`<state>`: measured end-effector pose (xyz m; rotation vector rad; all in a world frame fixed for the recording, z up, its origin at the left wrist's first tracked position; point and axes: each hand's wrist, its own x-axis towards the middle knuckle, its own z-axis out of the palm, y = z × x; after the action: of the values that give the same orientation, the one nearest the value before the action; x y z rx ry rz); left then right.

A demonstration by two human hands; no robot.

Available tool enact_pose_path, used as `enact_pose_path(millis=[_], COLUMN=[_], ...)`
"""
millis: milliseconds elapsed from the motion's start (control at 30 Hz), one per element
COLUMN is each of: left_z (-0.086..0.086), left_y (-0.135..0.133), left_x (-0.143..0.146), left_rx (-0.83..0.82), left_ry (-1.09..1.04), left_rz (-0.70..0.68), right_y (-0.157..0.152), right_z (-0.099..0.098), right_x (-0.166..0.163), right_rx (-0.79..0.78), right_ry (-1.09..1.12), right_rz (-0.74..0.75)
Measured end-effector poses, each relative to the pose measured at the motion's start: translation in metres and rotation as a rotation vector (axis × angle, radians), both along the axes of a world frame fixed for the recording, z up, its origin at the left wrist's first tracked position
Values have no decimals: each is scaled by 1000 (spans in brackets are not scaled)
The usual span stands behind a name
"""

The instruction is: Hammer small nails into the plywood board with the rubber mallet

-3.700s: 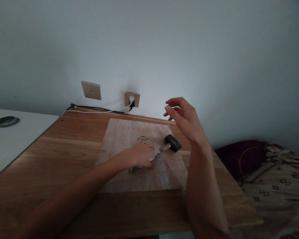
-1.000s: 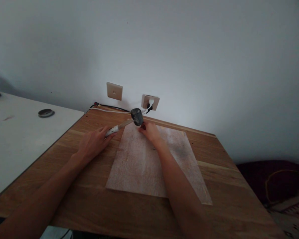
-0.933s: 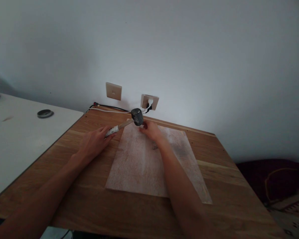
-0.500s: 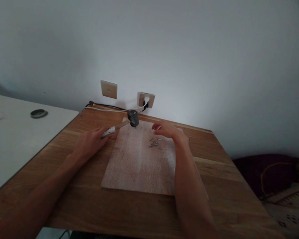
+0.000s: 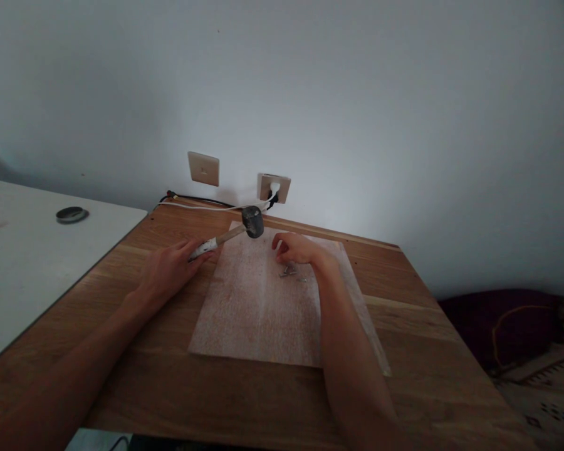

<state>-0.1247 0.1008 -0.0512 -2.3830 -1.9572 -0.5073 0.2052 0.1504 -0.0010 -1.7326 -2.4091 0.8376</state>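
Note:
My left hand (image 5: 172, 266) is closed around the pale handle of a rubber mallet (image 5: 252, 222). Its dark head is raised over the far left part of a thin wooden board (image 5: 249, 313). Over the board's far half, my right hand (image 5: 295, 248) hangs with fingers curved and a gap between thumb and forefinger; I see nothing held in it. Just below those fingers lies a small pile of nails (image 5: 289, 270), partly covered by the hand. Tiny marks or nails along the board's far edge are too small to make out.
The board rests on a wooden table (image 5: 427, 351) against the wall. A wall socket (image 5: 284, 190) with plugs and cables (image 5: 207, 207) is behind it. At left, a white table (image 5: 23, 269) carries a round dark-rimmed object (image 5: 72, 215). A purple cushion-like thing (image 5: 470, 319) lies right.
My right hand has moved left and slightly nearer, and its fingers have come down over the nails, more curled than before. My left hand and the mallet have hardly moved.

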Motion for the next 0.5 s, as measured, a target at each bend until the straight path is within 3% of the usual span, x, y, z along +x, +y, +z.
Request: enact_pose_path(millis=[267,500], left_z=[-3,0], left_y=[1,0], left_x=[-1,-1], left_rx=[33,6], left_ry=[-19,0], left_rz=[29,7], right_y=[12,11], right_z=[-13,-11], right_x=[-6,-7], right_rx=[193,192], right_ry=[4,-85], right_rz=[-34,7])
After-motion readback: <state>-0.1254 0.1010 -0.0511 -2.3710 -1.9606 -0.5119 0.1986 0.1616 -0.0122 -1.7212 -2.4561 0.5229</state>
